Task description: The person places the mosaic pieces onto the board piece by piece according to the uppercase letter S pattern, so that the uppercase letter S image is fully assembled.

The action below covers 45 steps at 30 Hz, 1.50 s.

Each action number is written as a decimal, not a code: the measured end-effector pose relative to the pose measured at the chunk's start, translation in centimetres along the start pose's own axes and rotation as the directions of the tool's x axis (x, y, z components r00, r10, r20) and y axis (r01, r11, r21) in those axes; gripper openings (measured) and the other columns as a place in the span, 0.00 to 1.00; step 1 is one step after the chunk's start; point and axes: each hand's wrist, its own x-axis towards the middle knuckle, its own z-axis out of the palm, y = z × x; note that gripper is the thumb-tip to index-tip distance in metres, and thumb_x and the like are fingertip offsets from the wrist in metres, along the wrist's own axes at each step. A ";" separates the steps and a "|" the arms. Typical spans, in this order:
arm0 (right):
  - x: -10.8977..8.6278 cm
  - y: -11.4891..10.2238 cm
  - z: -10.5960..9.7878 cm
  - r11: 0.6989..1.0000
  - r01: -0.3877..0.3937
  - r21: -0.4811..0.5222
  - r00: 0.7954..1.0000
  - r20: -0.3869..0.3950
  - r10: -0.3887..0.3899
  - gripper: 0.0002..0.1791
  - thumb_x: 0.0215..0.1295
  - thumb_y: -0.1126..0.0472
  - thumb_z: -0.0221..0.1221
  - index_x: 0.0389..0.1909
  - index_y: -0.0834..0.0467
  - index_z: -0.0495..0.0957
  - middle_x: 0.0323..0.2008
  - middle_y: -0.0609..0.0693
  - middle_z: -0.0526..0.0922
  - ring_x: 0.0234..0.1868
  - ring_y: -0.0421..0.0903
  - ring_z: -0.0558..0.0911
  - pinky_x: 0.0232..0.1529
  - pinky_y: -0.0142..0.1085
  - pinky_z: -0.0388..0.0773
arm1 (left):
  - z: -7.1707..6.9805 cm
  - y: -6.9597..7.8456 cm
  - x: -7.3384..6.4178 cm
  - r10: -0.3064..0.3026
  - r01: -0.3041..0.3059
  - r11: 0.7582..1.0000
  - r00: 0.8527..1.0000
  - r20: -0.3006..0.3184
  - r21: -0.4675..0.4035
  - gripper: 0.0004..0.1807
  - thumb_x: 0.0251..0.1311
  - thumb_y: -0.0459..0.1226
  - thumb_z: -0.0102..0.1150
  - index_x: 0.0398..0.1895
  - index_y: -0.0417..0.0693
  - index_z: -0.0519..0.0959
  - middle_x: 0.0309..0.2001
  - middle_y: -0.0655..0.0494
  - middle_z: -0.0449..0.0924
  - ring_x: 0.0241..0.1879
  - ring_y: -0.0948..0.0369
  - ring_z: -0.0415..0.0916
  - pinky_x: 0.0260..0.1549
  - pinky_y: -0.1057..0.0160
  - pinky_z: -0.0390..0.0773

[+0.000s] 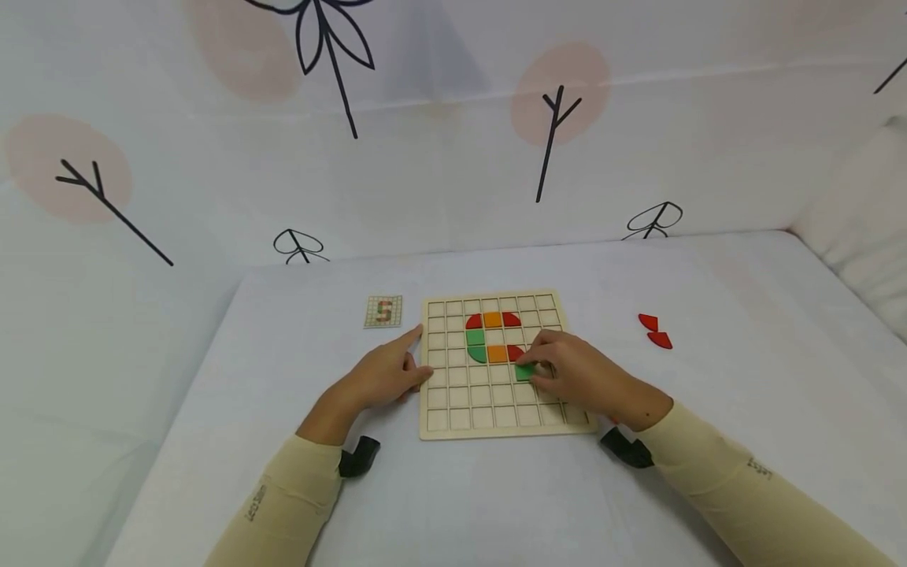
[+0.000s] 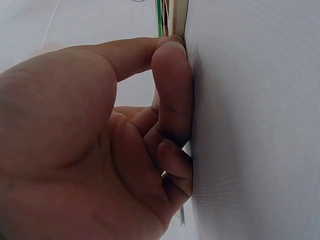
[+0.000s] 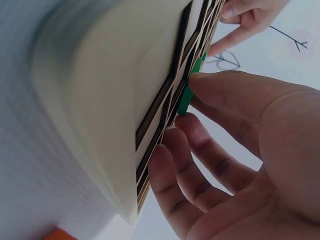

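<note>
My right hand (image 1: 577, 370) pinches a green square tile (image 1: 524, 372) between thumb and fingers, low over the wooden grid board (image 1: 471, 421). In the right wrist view the green tile (image 3: 186, 97) sits at the board's surface, its edge against the thumb. Orange squares (image 1: 497, 353), red quarter-rounds (image 1: 474, 321), a green square (image 1: 475, 338) and a green quarter-round (image 1: 477, 355) form a curved shape in the grid. With index finger and thumb, my left hand (image 1: 379, 376) touches the board's left edge; its other fingers are curled under.
Beyond the left hand lies a small pattern card (image 1: 383, 312) showing an S-like figure on a grid. Two red quarter-round pieces (image 1: 659, 339) lie on the white cloth to the right. An orange-red piece (image 3: 59, 235) shows partly near the right wrist.
</note>
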 end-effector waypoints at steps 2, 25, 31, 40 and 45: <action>0.0 0.0 0.1 1.000 0.007 0.000 1.000 0.001 -0.007 0.15 0.59 0.66 0.69 0.48 0.59 0.87 0.39 0.47 0.80 0.34 0.40 0.72 0.34 0.29 0.73 | 0.1 0.0 0.0 -0.005 0.005 1.000 1.000 0.000 -0.003 0.45 0.67 0.46 0.63 0.81 0.56 0.48 0.24 0.56 0.78 0.20 0.61 0.71 0.24 0.64 0.68; 0.0 -0.2 0.3 1.000 -0.007 -0.019 1.000 0.002 0.007 0.15 0.60 0.65 0.68 0.49 0.59 0.86 0.41 0.49 0.79 0.32 0.39 0.71 0.32 0.28 0.72 | 0.0 -0.1 0.1 0.007 -0.007 1.000 1.000 -0.007 0.006 0.45 0.68 0.46 0.62 0.81 0.54 0.48 0.24 0.57 0.79 0.20 0.62 0.72 0.23 0.64 0.68; 0.1 -0.2 0.5 1.000 -0.004 -0.016 1.000 -0.004 0.003 0.15 0.61 0.66 0.68 0.49 0.58 0.87 0.41 0.49 0.80 0.33 0.40 0.72 0.33 0.29 0.72 | 0.1 -0.3 0.1 0.019 -0.019 1.000 1.000 -0.008 0.004 0.45 0.68 0.47 0.62 0.81 0.54 0.48 0.24 0.57 0.78 0.20 0.62 0.71 0.23 0.64 0.68; 0.0 -0.2 0.6 0.999 -0.005 -0.034 1.000 -0.010 0.004 0.15 0.60 0.65 0.69 0.50 0.58 0.87 0.42 0.47 0.80 0.34 0.39 0.72 0.34 0.29 0.73 | 0.1 -0.4 0.1 0.027 -0.027 1.000 1.000 -0.003 0.002 0.45 0.68 0.47 0.61 0.81 0.55 0.48 0.24 0.57 0.78 0.20 0.62 0.71 0.23 0.64 0.69; 0.0 -0.3 0.6 0.999 0.005 -0.048 1.000 -0.015 -0.005 0.16 0.60 0.65 0.70 0.49 0.58 0.87 0.41 0.48 0.80 0.35 0.40 0.72 0.33 0.28 0.73 | 0.2 -0.3 0.2 0.025 -0.025 1.000 1.000 -0.006 0.001 0.45 0.68 0.47 0.61 0.81 0.55 0.48 0.24 0.57 0.78 0.20 0.62 0.71 0.23 0.64 0.69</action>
